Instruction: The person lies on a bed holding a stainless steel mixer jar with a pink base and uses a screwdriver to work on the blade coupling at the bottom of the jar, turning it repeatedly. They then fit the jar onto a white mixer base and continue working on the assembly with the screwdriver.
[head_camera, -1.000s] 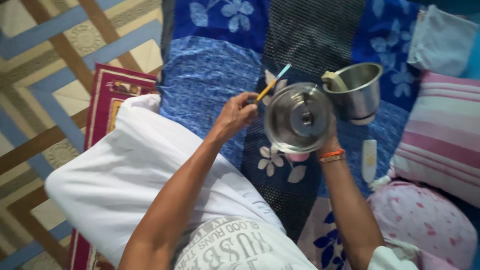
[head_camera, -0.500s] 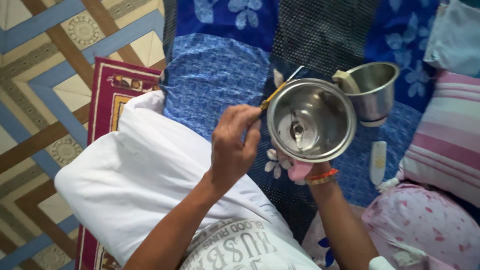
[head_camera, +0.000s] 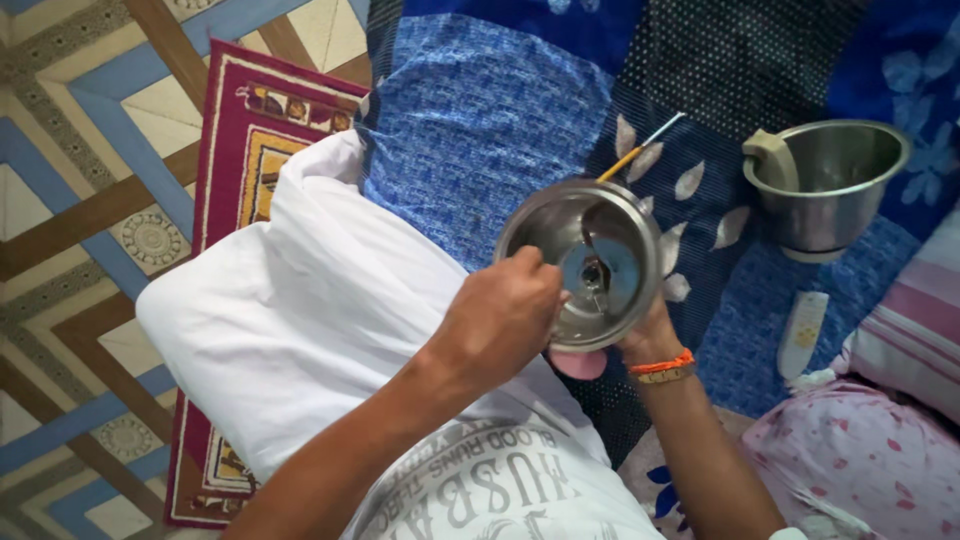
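The left hand (head_camera: 505, 325) comes up from the lower middle of the frame on a bare forearm that slants from lower left. Its fingers are curled shut and its knuckles face the camera. It pinches a thin yellow stick with a pale tip (head_camera: 640, 150), whose far end pokes out past the upper right rim of the steel vessel (head_camera: 582, 262). The fingertips rest at the vessel's left rim, reaching into its open mouth.

The right hand (head_camera: 650, 335) sits mostly hidden behind the vessel at centre frame. Only its heel and wrist show, so the grip cannot be seen in full, but the hand cups the vessel from below and holds it up, tilted with its mouth toward the camera. An orange band (head_camera: 660, 364) circles that wrist, and the forearm runs down to the lower right edge. A pink rounded piece (head_camera: 577, 363) shows just under the vessel's lower rim.

A white pillow (head_camera: 290, 310) lies left of centre under the left arm. A blue patchwork quilt (head_camera: 480, 120) fills the upper middle. At upper right a second steel pot (head_camera: 825, 185) stands on the quilt, well apart from the held vessel, with a small white remote (head_camera: 803, 333) below it. A red patterned rug (head_camera: 235, 150) and tiled floor (head_camera: 80, 200) fill the left.
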